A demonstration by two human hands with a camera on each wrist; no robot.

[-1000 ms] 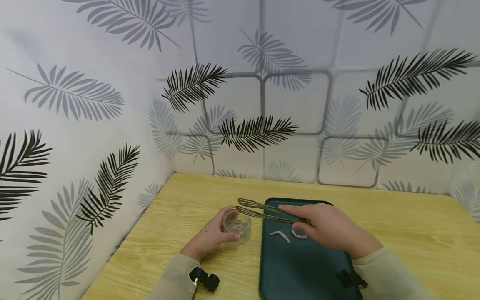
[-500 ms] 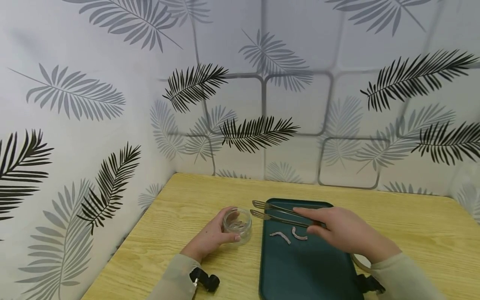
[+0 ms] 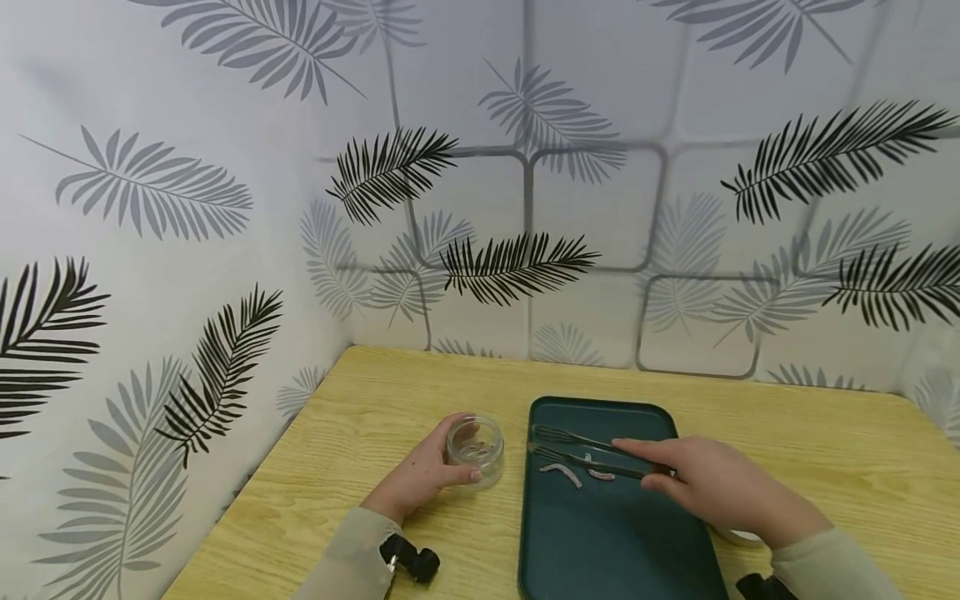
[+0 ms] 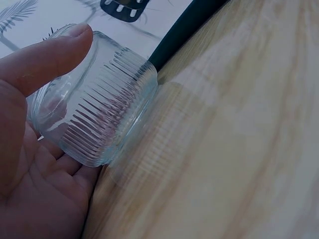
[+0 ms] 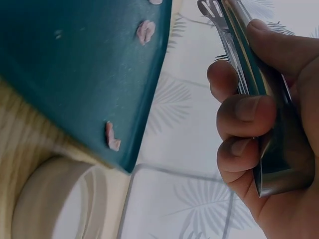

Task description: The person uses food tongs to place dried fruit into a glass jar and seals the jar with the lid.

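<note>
Tongs (image 3: 618, 470) pulled back from jar (image 3: 491, 471) to tray (image 3: 615, 542)

Under the right wrist, just beside the tray, sits a pale round container (image 3: 741, 538); a dropping forearm could knock it. The right hand (image 3: 712, 479) grips the tongs, tips parted, nothing visible between them. Ahead of that hand lie two pinkish strips (image 3: 561, 474), so thin that a slanted pinch would probably lose one; the right wrist view shows a third strip (image 5: 112, 137) near the container. The left hand (image 3: 423, 471) stays curled around the glass jar, which has something pinkish inside. Coming in low, the tongs might clip its rim. Tabletop (image 3: 840, 450) right of the right hand gives room; beyond both hands, the wall (image 3: 585, 308) limits reach.
</note>
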